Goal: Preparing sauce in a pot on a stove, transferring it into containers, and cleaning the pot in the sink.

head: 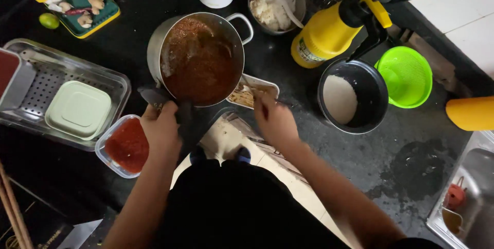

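Left hand [160,128] fingers clenched on dark handle [181,115] of round steel pot [198,58] at 12 o'clock, holding red sauce. Right hand [274,120] pinches thin utensil [257,93] over small white rectangular tray [267,85] of pale shreds.

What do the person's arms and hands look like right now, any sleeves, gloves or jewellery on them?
Both forearms are bare as far as the view shows, with no sleeves reaching them. The left hand and the right hand wear no gloves, and no rings, watch or bracelet can be seen. The only clothing in view is a dark garment on the body between the arms.
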